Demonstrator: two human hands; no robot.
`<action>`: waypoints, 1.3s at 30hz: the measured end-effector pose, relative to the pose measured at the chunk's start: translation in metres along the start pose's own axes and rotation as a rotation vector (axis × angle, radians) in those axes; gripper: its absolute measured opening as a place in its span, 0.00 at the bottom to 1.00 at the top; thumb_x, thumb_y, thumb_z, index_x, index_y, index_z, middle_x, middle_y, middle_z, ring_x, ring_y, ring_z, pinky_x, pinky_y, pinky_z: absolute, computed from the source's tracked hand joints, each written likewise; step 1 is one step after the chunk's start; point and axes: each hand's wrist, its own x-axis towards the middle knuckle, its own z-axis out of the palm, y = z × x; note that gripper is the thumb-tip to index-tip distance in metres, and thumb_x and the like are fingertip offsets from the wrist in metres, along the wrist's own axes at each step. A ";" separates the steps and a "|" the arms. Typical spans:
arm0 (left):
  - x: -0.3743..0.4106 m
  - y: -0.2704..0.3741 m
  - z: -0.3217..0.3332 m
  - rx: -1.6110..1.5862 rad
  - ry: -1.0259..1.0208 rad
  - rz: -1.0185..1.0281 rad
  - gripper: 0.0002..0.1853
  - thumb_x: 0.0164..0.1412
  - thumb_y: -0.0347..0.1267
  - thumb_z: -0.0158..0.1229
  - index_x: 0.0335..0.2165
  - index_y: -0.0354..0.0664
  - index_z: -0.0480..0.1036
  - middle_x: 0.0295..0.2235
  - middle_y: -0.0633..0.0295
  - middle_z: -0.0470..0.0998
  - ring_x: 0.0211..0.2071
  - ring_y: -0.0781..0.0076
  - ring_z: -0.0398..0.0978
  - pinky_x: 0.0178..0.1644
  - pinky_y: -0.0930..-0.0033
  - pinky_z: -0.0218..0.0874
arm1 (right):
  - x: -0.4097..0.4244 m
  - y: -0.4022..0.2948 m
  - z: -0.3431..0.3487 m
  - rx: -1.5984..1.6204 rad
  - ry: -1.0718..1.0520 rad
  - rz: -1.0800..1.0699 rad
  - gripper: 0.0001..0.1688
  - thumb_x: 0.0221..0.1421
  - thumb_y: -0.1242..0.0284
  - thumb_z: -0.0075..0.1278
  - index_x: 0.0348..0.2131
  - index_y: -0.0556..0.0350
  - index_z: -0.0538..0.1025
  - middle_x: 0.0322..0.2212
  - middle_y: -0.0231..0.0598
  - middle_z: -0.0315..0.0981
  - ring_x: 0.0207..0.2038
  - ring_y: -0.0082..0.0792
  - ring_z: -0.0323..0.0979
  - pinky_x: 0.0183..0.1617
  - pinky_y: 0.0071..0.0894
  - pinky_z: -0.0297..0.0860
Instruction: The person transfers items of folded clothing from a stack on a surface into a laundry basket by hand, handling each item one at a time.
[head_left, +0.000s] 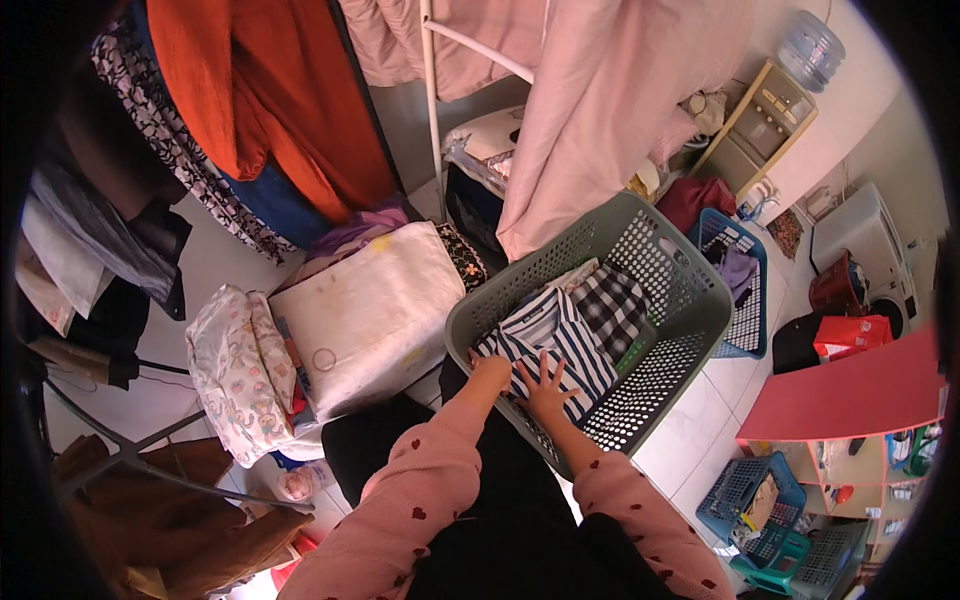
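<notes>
A large grey-green perforated laundry basket (709, 300) stands before me, tilted in view. Inside lie a folded striped shirt (577, 352), white and dark blue, and a black-and-white checked cloth (611, 304) beside it. My right hand (545, 391) rests on the striped shirt with its fingers spread. My left hand (491, 373) is at the shirt's near left corner, just inside the basket rim; its fingertips are partly hidden, so whether it grips the fabric is unclear.
A white cloth-covered block (367, 322) and a patterned fabric bundle (240, 375) are left of the basket. Pink curtains (577, 127) hang behind it. A blue basket (757, 315) stands to its right, a red-topped shelf (840, 390) farther right. Clothes hang on the left.
</notes>
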 end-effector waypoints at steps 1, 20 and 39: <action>0.000 0.000 -0.001 0.013 0.001 -0.003 0.34 0.45 0.48 0.58 0.51 0.50 0.63 0.54 0.56 0.60 0.56 0.54 0.55 0.58 0.35 0.26 | 0.001 0.000 0.001 -0.018 0.010 0.001 0.55 0.31 0.50 0.61 0.56 0.08 0.46 0.61 0.30 0.17 0.61 0.57 0.20 0.42 0.91 0.41; -0.231 -0.109 0.106 -0.688 1.678 0.284 0.14 0.44 0.29 0.54 0.35 0.42 0.72 0.37 0.56 0.72 0.43 0.58 0.68 0.50 0.60 0.56 | 0.062 -0.046 -0.015 -0.083 -0.461 -0.210 0.36 0.50 0.60 0.43 0.57 0.17 0.51 0.59 0.53 0.37 0.61 0.60 0.25 0.53 0.76 0.38; -0.295 -0.270 0.315 -0.971 1.485 -0.608 0.21 0.45 0.21 0.52 0.41 0.47 0.69 0.43 0.58 0.71 0.45 0.64 0.69 0.46 0.56 0.59 | -0.092 -0.137 -0.106 1.122 -0.153 -0.740 0.13 0.52 0.82 0.42 0.40 0.61 0.70 0.33 0.41 0.72 0.35 0.27 0.71 0.39 0.21 0.66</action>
